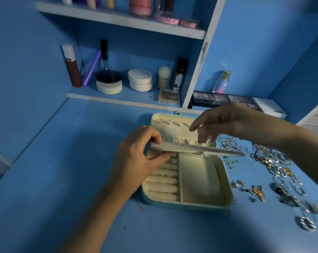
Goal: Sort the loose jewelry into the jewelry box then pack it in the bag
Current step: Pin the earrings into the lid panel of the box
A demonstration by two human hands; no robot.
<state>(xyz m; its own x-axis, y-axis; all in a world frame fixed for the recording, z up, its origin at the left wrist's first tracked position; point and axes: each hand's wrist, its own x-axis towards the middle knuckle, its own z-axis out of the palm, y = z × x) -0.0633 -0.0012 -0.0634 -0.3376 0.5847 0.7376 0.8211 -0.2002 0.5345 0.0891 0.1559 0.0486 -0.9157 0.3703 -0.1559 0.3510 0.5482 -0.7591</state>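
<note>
Head view: the left hand [140, 154] pinches the left end of a pale divider panel [196, 149] between thumb and curled fingers, holding it roughly level across the middle of the open jewelry box [225, 181]. The right hand [220, 121] hovers just above the panel's right half with its fingers pointing down. They are blurred, so whether they grasp anything cannot be told. Under the panel, cream ring rolls [163, 179] fill the box's left side and an open compartment [198, 179] its right. The lid [165, 125] lies back on the far side. The box sits on a blue desk [81, 161]. Loose jewelry [275, 165], rings, hoops and earrings, is scattered on the desk to its right. Eyeshadow palettes [211, 98] lie at the far edge.
</note>
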